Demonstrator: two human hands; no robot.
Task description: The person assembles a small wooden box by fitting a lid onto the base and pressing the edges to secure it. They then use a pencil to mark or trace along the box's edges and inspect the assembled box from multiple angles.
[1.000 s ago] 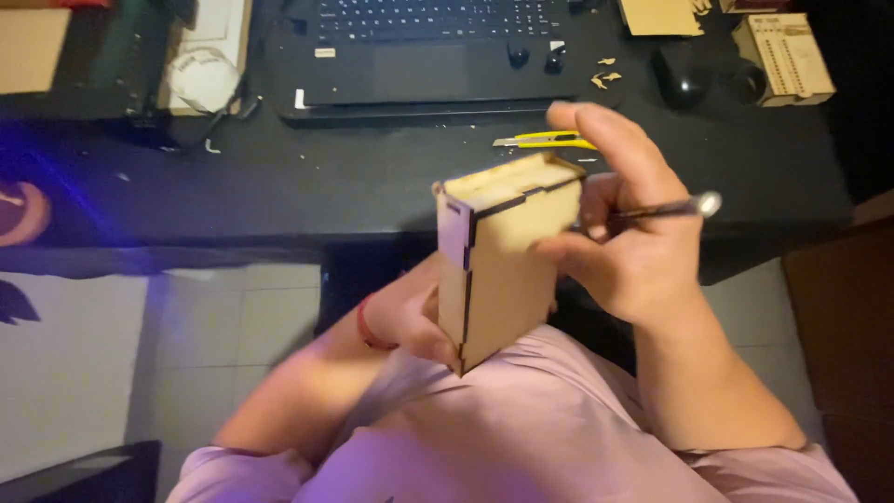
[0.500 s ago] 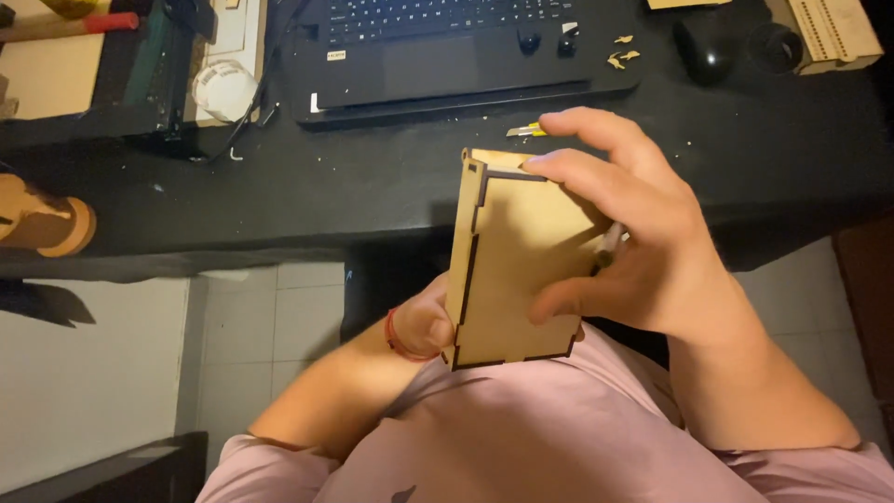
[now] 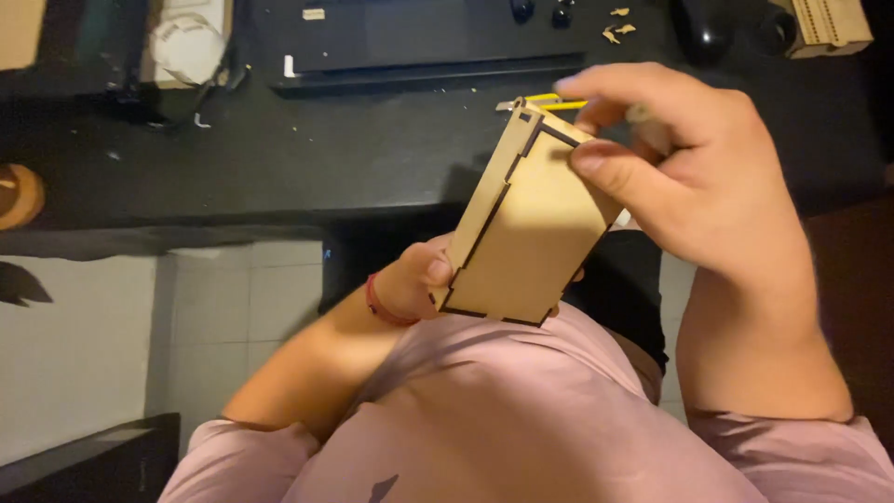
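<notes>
A flat-sided box of light laser-cut plywood (image 3: 533,222) with dark burnt edges is held tilted over my lap, in front of the black desk. My left hand (image 3: 421,278) grips its lower end from below, thumb on the near corner; a red band circles that wrist. My right hand (image 3: 697,177) clasps the upper end, thumb pressed on the broad face and fingers curled over the top. A thin tool seems tucked among those fingers, blurred. Most of the left hand is hidden behind the box.
On the black desk (image 3: 354,158) lie a yellow utility knife (image 3: 549,101) just behind the box, a laptop (image 3: 419,37), a black mouse (image 3: 700,30), small wood scraps (image 3: 616,33), a white device (image 3: 186,45) and a wooden part (image 3: 833,23). A round wooden piece (image 3: 19,194) sits at left. Pale tiled floor lies below.
The box has tilted so its broad face turns up toward me and its top leans right. My right hand slid over the upper end; the metal tool it held out is now hidden.
</notes>
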